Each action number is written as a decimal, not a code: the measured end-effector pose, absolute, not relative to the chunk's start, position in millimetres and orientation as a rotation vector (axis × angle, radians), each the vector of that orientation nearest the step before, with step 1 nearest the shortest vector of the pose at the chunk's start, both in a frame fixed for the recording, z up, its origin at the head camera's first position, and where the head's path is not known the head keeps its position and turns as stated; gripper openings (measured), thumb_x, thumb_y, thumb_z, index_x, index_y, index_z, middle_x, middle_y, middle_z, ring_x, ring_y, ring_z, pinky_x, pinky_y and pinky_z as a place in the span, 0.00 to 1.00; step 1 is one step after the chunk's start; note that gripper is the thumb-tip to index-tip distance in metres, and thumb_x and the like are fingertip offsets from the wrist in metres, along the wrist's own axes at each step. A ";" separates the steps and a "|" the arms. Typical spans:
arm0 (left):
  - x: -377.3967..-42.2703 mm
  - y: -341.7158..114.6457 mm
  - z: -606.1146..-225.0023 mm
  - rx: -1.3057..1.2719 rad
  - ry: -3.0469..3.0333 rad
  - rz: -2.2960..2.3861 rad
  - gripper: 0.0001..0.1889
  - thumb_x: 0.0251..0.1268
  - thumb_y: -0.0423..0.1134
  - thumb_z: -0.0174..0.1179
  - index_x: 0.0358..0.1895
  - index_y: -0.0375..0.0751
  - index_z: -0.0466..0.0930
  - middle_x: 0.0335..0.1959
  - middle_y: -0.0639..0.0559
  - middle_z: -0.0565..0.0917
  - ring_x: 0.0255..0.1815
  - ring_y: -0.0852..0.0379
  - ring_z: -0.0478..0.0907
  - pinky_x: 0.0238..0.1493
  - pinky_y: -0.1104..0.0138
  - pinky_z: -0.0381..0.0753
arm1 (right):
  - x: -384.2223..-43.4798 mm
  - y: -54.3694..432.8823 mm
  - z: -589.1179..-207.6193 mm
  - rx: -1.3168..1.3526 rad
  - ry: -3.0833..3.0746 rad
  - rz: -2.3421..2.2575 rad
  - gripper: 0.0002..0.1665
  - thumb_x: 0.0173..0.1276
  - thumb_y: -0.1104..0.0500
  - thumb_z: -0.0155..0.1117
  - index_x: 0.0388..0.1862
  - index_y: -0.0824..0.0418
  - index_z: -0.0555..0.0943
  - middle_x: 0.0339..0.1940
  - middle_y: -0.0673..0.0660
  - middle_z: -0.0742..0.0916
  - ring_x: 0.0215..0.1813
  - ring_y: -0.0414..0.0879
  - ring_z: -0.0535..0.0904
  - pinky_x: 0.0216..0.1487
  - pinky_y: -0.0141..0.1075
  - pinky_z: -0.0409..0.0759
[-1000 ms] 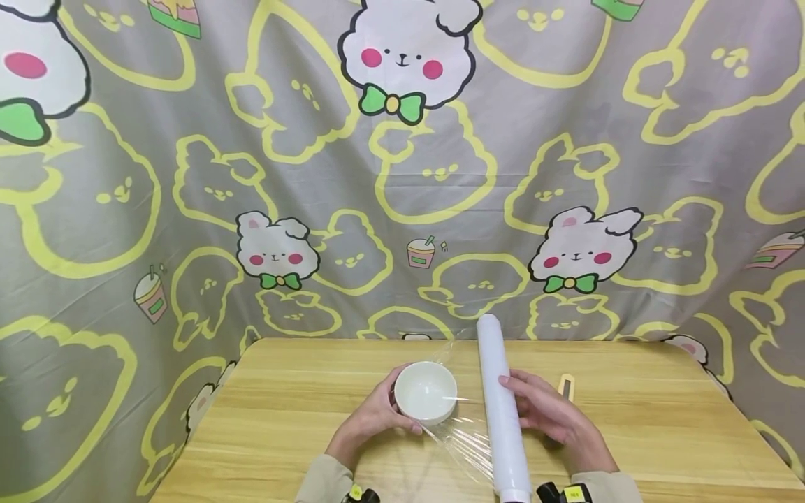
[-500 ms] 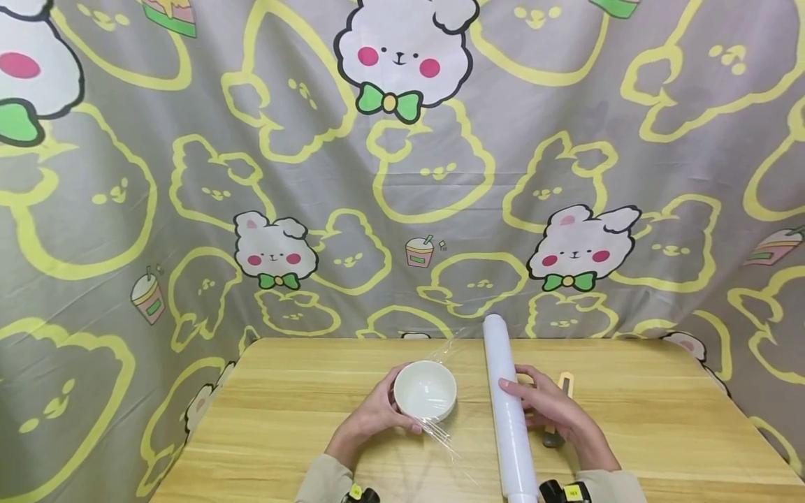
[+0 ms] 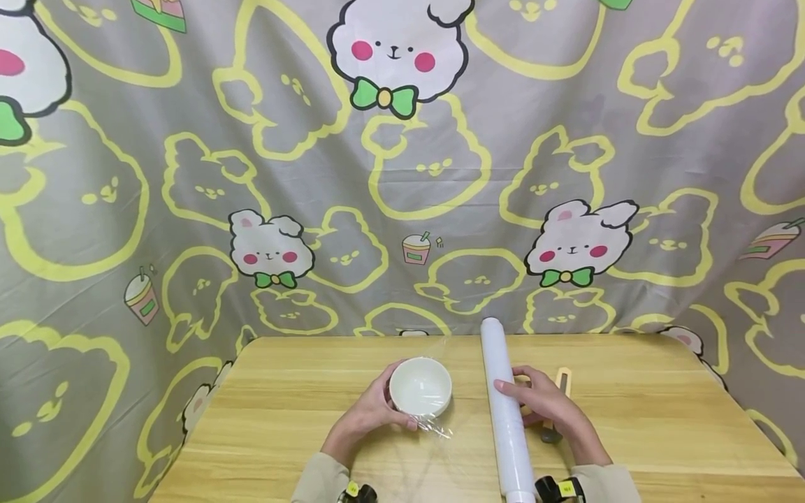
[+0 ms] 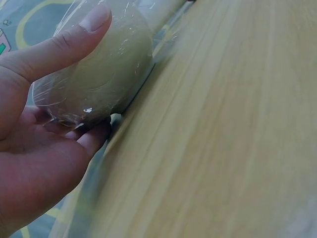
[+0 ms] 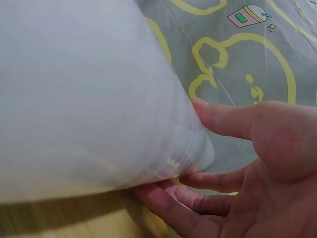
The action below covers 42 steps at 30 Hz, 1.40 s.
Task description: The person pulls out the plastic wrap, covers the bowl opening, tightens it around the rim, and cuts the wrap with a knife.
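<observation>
My left hand (image 3: 374, 409) grips a white bowl (image 3: 420, 388) from its left side, thumb near the front rim. Clear plastic wrap (image 3: 437, 427) clings about the bowl and bunches at its front right; in the left wrist view it lies crinkled over the bowl's side. Right of the bowl, a long white roll of plastic wrap (image 3: 506, 412) runs from the back of the table toward the front. My right hand (image 3: 547, 402) holds this roll from the right, thumb on top; the right wrist view has its fingers (image 5: 213, 181) at the lower side.
A utility knife (image 3: 564, 381) with a yellow-orange body and dark end lies on the wooden table (image 3: 302, 377), partly hidden behind my right hand. A grey patterned curtain (image 3: 352, 175) hangs along the table's back and sides.
The roll has shifted slightly right from where it was a second ago. Film stretched between bowl and roll has slackened and gathered near the bowl. Both hands keep their holds.
</observation>
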<state>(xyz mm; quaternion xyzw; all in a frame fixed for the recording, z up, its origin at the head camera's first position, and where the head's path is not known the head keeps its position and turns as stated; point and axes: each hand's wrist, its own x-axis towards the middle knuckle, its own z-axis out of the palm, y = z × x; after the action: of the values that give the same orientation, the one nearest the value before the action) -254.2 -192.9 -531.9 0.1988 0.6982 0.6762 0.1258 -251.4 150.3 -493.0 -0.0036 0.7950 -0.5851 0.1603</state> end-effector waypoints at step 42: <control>-254.8 -195.1 -530.3 0.595 1.971 1.991 0.61 0.35 0.17 0.77 0.79 0.36 0.53 0.74 0.34 0.64 0.69 0.42 0.69 0.70 0.62 0.73 | -252.8 153.0 -492.5 -0.093 2.352 -1.568 0.46 0.75 0.48 0.65 0.74 0.78 0.60 0.51 0.69 0.83 0.45 0.54 0.84 0.40 0.49 0.88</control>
<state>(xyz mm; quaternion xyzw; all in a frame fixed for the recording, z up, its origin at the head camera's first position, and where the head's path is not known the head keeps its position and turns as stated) -254.8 -195.1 -530.3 0.2057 0.6815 0.6885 0.1385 -252.8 153.0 -492.5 -0.0324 0.8215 -0.5475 0.1560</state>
